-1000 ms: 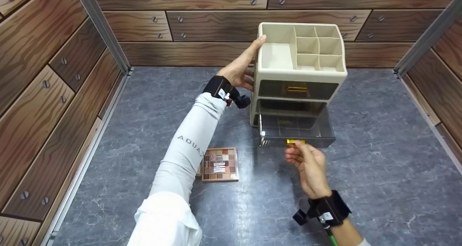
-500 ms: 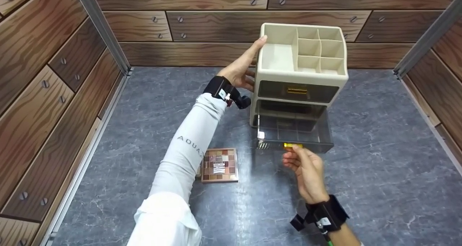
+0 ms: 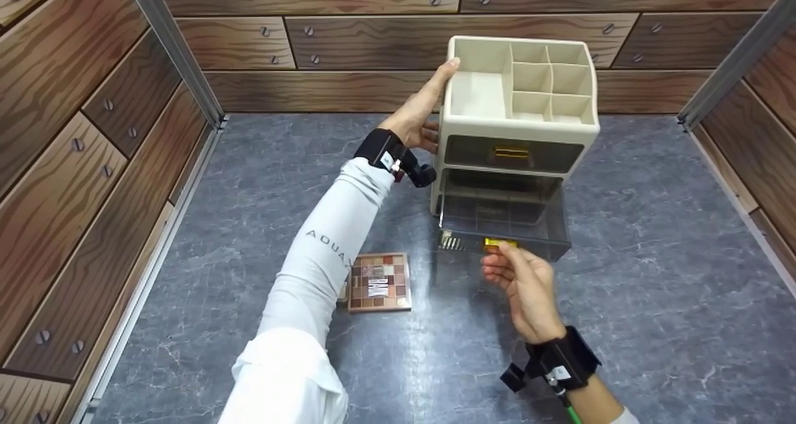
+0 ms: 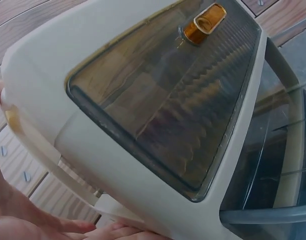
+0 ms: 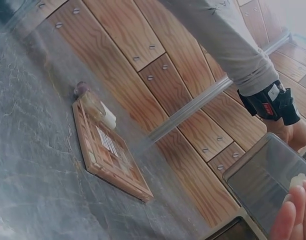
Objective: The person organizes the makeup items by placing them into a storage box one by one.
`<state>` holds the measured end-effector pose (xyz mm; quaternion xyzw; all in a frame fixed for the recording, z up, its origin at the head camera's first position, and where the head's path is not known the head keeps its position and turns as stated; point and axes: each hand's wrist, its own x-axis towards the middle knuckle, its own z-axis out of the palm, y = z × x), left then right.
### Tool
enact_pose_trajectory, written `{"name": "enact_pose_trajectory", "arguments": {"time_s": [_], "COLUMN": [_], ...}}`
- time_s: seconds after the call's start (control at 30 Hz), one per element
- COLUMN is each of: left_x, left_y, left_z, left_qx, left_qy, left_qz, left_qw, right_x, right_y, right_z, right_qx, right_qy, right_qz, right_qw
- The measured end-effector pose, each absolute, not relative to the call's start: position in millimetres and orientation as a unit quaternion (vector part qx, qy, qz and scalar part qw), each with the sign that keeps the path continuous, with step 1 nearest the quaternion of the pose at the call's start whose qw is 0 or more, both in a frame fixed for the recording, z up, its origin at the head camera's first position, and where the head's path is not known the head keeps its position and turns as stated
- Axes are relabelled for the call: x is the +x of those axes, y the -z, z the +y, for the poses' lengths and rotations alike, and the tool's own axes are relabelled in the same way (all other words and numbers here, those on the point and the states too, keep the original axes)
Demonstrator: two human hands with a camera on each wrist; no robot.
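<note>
A cream desktop organizer stands near the back wall, with divided compartments on top and smoky see-through drawers. My left hand rests along its left side, thumb at the top rim and fingers spread against the side. In the left wrist view, the shut upper drawer has an amber handle. Below it, a drawer with inner dividers is pulled out. My right hand pinches that drawer's gold handle between thumb and fingers. Few of its fingers show in the right wrist view.
An eyeshadow palette lies on the dark marbled surface, beside the left sleeve. The right wrist view shows a small bottle next to the palette. Wood-patterned walls enclose the back and both sides.
The pulled-out drawer has shifted slightly to the left together with my right hand, which keeps its pinch on the handle. My left hand stays against the organizer.
</note>
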<state>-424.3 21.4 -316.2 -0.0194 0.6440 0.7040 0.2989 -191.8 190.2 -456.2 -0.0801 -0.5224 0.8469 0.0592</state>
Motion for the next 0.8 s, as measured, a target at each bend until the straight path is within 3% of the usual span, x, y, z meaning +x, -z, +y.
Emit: {"name": "enact_pose_trajectory", "arguments": {"time_s": [0.3,0.53,0.8], "left_x": [-428.0,-412.3,-368.1], "left_y": [322.9,335.5,359.0], "left_z": [11.7,-20.2,-80.0], "left_qx": [-0.026,0.059,0.168], "left_qy": [-0.714,-0.656,-0.494], "left_qz": [0.641,0.711,0.845], "left_qw": [0.281,0.247,0.117], "right_x": [-202.3,-199.9,-198.7], "right_y": [459.3,464.5,466.8], "right_z": [191.5,190.4,193.4], "right_qx": [-0.075,-0.068,-0.060], "right_qy": [-0.845,-0.851,-0.850], "right_qz": [-0.527,-0.518,-0.520], "right_qw": [0.046,0.047,0.054]}}
